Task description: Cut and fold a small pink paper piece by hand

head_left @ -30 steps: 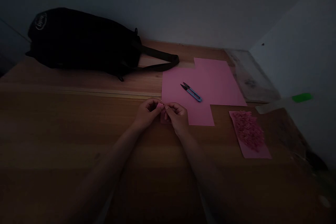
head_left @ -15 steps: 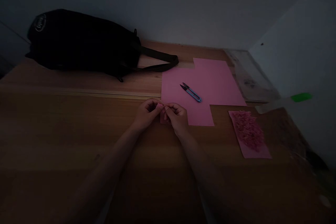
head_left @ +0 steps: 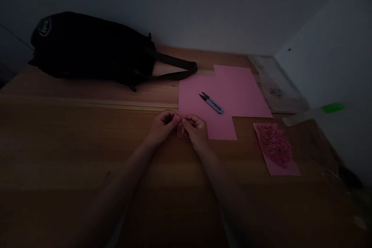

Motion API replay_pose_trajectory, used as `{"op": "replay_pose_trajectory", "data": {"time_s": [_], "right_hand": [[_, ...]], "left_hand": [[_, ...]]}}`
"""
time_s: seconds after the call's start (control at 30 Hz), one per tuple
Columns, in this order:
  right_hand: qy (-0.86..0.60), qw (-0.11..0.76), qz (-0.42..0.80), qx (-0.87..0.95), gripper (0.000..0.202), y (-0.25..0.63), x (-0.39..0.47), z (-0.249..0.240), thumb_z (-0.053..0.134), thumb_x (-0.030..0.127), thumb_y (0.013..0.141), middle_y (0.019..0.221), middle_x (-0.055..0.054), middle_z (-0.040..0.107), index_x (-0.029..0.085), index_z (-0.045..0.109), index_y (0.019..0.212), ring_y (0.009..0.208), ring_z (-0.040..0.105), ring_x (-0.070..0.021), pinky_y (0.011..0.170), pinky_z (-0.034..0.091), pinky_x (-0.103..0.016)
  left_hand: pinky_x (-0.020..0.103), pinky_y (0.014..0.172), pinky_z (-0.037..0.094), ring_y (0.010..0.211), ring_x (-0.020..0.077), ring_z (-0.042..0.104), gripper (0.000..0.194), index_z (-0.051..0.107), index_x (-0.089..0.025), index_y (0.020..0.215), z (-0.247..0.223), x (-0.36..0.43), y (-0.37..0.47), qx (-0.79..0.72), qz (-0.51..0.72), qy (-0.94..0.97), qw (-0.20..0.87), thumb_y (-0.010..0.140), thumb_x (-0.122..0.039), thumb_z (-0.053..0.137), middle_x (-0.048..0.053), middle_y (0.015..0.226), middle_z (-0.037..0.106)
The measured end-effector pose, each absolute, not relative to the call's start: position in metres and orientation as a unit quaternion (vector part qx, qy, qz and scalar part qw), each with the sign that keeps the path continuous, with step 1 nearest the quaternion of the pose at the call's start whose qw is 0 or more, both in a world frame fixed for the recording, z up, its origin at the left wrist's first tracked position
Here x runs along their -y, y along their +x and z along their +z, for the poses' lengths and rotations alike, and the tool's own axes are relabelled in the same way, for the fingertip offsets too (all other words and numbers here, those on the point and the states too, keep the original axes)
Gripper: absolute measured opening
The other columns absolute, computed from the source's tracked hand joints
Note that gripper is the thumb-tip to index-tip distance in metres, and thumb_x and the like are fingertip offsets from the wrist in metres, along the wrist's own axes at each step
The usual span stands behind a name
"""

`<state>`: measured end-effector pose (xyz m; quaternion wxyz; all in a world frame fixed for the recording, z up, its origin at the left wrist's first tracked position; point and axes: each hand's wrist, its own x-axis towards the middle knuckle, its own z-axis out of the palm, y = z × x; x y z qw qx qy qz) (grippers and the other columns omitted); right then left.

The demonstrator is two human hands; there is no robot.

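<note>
My left hand point(head_left: 163, 126) and my right hand point(head_left: 195, 128) meet at the fingertips over the near left edge of a pink sheet point(head_left: 241, 93). Both are closed in a pinch. A small pink piece shows at the left fingertips; what the right fingers grip is too small to make out. Thread snips with blue handles point(head_left: 214, 106) lie on the pink sheet, beyond my right hand. To the right, a smaller pink card point(head_left: 280, 171) bears a heap of crinkled pink pieces point(head_left: 274, 144).
A black bag point(head_left: 93, 46) lies at the back left, its strap point(head_left: 177, 62) reaching toward the sheet. At the right are a clear plastic sheet point(head_left: 279, 85) and a pale strip with a green end point(head_left: 333, 107). Walls bound the wooden table point(head_left: 72, 143).
Slightly more of the small pink piece shows between my fingertips. My hands have otherwise hardly moved, and the objects on the table lie where they were.
</note>
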<state>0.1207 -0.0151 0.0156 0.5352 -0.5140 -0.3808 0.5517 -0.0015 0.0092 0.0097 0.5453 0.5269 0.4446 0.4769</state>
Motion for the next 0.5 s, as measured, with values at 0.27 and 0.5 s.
{"op": "replay_pose_trajectory", "data": {"time_s": [0.27,0.5], "right_hand": [[-0.511,0.541,0.547,0.383,0.013,0.1207,0.0147,0.0138,0.060,0.030,0.066,0.043,0.007,0.050,0.017,0.058,0.068,0.037,0.043,-0.0055,0.037,0.033,-0.018],[-0.517,0.537,0.545,0.384,0.015,0.1213,0.0146,0.0118,0.061,0.032,0.065,0.043,0.007,0.050,0.017,0.058,0.068,0.037,0.043,-0.0057,0.038,0.034,-0.018]], "left_hand": [[0.025,0.065,0.045,0.065,0.0110,0.056,0.010,0.062,-0.017,0.072,0.0126,-0.0081,-0.0017,-0.446,0.474,0.524,0.549,0.067,-0.024,0.065,-0.001,0.069,0.062],[0.025,0.067,0.044,0.066,0.0115,0.056,0.014,0.061,-0.016,0.072,0.0105,-0.0090,-0.0016,-0.447,0.474,0.519,0.553,0.067,-0.028,0.066,0.000,0.071,0.062]]}}
